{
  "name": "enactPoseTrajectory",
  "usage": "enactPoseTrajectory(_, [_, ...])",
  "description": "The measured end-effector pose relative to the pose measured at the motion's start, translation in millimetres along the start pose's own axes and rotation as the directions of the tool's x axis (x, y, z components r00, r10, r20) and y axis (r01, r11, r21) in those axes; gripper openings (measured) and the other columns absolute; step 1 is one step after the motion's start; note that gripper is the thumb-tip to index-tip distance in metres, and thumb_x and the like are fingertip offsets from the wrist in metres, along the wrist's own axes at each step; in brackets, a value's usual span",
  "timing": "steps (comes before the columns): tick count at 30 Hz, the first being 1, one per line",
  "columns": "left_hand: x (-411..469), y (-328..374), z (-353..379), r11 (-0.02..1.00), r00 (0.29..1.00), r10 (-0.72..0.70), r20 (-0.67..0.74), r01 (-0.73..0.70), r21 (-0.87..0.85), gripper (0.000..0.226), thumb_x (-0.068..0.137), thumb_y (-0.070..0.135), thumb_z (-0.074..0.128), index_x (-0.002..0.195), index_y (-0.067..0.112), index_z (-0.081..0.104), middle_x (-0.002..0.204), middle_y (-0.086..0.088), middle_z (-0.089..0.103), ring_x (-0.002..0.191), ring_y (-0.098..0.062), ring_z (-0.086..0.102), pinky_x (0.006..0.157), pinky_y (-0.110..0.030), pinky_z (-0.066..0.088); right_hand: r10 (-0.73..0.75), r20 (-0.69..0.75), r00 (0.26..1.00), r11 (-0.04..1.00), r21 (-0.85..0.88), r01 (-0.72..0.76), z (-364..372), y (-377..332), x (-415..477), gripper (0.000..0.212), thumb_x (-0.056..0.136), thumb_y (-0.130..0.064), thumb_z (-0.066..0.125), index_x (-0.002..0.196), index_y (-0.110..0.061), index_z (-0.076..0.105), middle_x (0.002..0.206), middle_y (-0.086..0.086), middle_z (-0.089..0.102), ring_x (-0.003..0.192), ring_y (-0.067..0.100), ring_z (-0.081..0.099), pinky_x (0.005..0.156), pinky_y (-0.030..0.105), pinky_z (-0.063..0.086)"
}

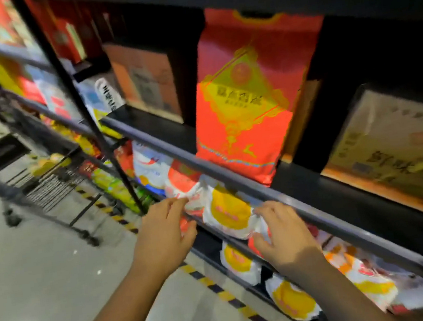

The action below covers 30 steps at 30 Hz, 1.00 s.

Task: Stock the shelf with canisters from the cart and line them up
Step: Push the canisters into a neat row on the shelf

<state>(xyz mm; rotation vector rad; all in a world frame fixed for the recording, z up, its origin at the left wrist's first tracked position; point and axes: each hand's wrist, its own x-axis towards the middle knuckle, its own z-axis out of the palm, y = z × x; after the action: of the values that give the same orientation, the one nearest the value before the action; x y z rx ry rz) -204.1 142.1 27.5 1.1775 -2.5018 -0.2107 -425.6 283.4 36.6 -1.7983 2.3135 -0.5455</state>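
The left hand (164,232) and the right hand (284,234) are reached out to a white and yellow pack (229,213), which is held between them at the shelf edge, just under the dark shelf rail (149,141). The pack's right edge is pinched by the curled fingers of the right hand. The left hand's fingers and thumb are spread about the pack's left edge and touch it; through the blur it cannot be told whether they grip. Below the right hand, more packs of the same kind (240,263) are seen on a lower shelf. Just beyond the left fingertips a red and white pack (181,180) is lying. Above and behind both hands a red bag (245,97) is stood upright. Far to the left of the left hand a wire cart (48,183) is parked.
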Motion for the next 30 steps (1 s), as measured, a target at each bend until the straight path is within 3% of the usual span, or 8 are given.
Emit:
enactPoseTrajectory(4, [-48.1, -83.1, -3.7, 0.987, 0.987, -0.143, 0.072, 0.137, 0.081, 0.064, 0.089, 0.054, 0.043, 0.137, 0.015, 0.059, 0.123, -0.006, 0.066, 0.105, -0.031, 0.064, 0.08, -0.042, 0.056, -0.085, 0.101, 0.991, 0.993, 0.093, 0.075, 64.4, -65.2, 17.0, 0.045, 0.083, -0.032, 0.053, 0.121, -0.012, 0.066, 0.118, 0.005, 0.064, 0.111, 0.026, 0.057, 0.097, 0.032, 0.042])
enactPoseTrajectory(8, [-92.8, -170.8, -26.9, 0.944, 0.94, -0.323, 0.113, 0.31, 0.116, 0.063, 0.09, 0.056, 0.039, 0.136, 0.018, 0.061, 0.129, -0.004, 0.066, 0.11, -0.031, 0.064, 0.083, -0.042, 0.055, -0.17, 0.309, 0.936, 0.985, 0.027, 0.17, 109.7, -167.6, 50.0, 0.047, 0.092, -0.035, 0.055, 0.135, -0.017, 0.058, 0.137, 0.001, 0.055, 0.129, 0.025, 0.05, 0.107, 0.039, 0.042])
enactPoseTrajectory(11, [-125.0, -241.6, -45.2, 0.879, 0.867, -0.475, 0.153, 0.459, 0.129, 0.059, 0.093, 0.055, 0.045, 0.138, 0.021, 0.059, 0.137, -0.004, 0.061, 0.122, -0.031, 0.058, 0.094, -0.043, 0.05, -0.288, 0.407, 0.867, 0.955, 0.056, 0.291, 150.1, -253.1, 79.1, 0.053, 0.096, -0.041, 0.045, 0.144, -0.021, 0.047, 0.148, -0.001, 0.044, 0.14, 0.022, 0.039, 0.114, 0.033, 0.031])
enactPoseTrajectory(15, [-158.6, -299.6, -68.6, 0.838, 0.819, -0.545, 0.18, 0.527, 0.139, 0.053, 0.089, 0.053, 0.057, 0.129, 0.02, 0.066, 0.128, -0.004, 0.067, 0.115, -0.03, 0.063, 0.09, -0.043, 0.054, -0.383, 0.551, 0.741, 0.892, 0.012, 0.452, 211.4, -338.6, 118.9, 0.065, 0.1, -0.045, 0.048, 0.158, -0.026, 0.024, 0.165, 0.002, 0.019, 0.152, 0.024, 0.017, 0.122, 0.037, 0.019])
enactPoseTrajectory(17, [-174.3, -321.0, -87.2, 0.816, 0.807, -0.577, 0.127, 0.562, 0.137, 0.046, 0.087, 0.05, 0.063, 0.124, 0.022, 0.068, 0.126, -0.002, 0.068, 0.113, -0.027, 0.065, 0.088, -0.044, 0.055, -0.378, 0.611, 0.696, 0.869, -0.026, 0.494, 241.6, -381.4, 139.7, 0.071, 0.1, -0.048, 0.049, 0.16, -0.028, 0.016, 0.168, 0.004, 0.011, 0.153, 0.027, 0.012, 0.121, 0.04, 0.02])
enactPoseTrajectory(22, [-203.5, -366.9, -118.5, 0.739, 0.737, -0.673, 0.066, 0.665, 0.105, 0.052, 0.086, 0.054, 0.045, 0.122, 0.023, 0.067, 0.123, 0.0, 0.069, 0.108, -0.025, 0.067, 0.081, -0.042, 0.057, -0.377, 0.723, 0.58, 0.839, 0.0, 0.545, 299.5, -461.4, 181.7, 0.074, 0.1, -0.046, 0.05, 0.161, -0.025, 0.014, 0.169, 0.004, 0.009, 0.153, 0.028, 0.013, 0.118, 0.04, 0.026])
enactPoseTrajectory(27, [-190.1, -430.6, -119.0, 0.62, 0.606, -0.784, 0.135, 0.772, 0.138, 0.064, 0.098, 0.056, 0.044, 0.153, 0.025, 0.038, 0.155, -0.002, 0.044, 0.14, -0.025, 0.043, 0.108, -0.043, 0.039, -0.435, 0.745, 0.506, 0.809, 0.076, 0.582, 321.8, -505.6, 213.7, 0.072, 0.099, -0.045, 0.052, 0.16, -0.027, 0.017, 0.169, 0.002, 0.01, 0.152, 0.026, 0.014, 0.119, 0.04, 0.027])
enactPoseTrajectory(30, [-163.3, -480.8, -112.6, 0.583, 0.565, -0.812, 0.148, 0.797, 0.159, 0.069, 0.099, 0.055, 0.045, 0.159, 0.027, 0.023, 0.161, -0.003, 0.032, 0.146, -0.025, 0.031, 0.113, -0.041, 0.032, -0.467, 0.739, 0.486, 0.809, 0.136, 0.571, 320.7, -517.8, 240.1, 0.071, 0.1, -0.045, 0.051, 0.16, -0.03, 0.017, 0.169, -0.002, 0.007, 0.154, 0.022, 0.008, 0.122, 0.038, 0.022])
